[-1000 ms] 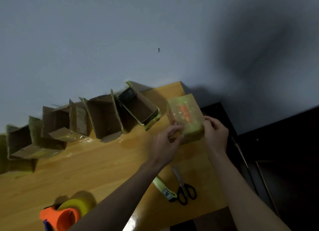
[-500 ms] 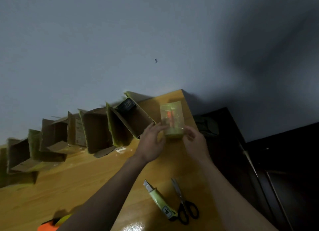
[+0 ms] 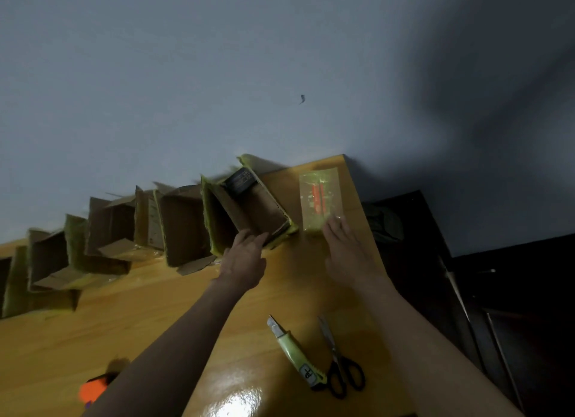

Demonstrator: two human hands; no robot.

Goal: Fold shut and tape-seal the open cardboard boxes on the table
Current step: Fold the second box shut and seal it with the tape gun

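A small taped box with orange print lies flat at the table's far right corner. My right hand is open, its fingertips at the box's near end. My left hand is open too, fingers straight, reaching the near rim of the rightmost open cardboard box, which has yellow tape on its edges. Several more open boxes stand in a row along the wall to the left, flaps up or hanging.
A green utility knife and black-handled scissors lie near the table's front right. An orange tape dispenser peeks out beside my left forearm. The wooden table ends at the right, with dark furniture beyond.
Both hands set the small taped box down at the far right corner and let go. My left hand has moved left to the open box's rim.
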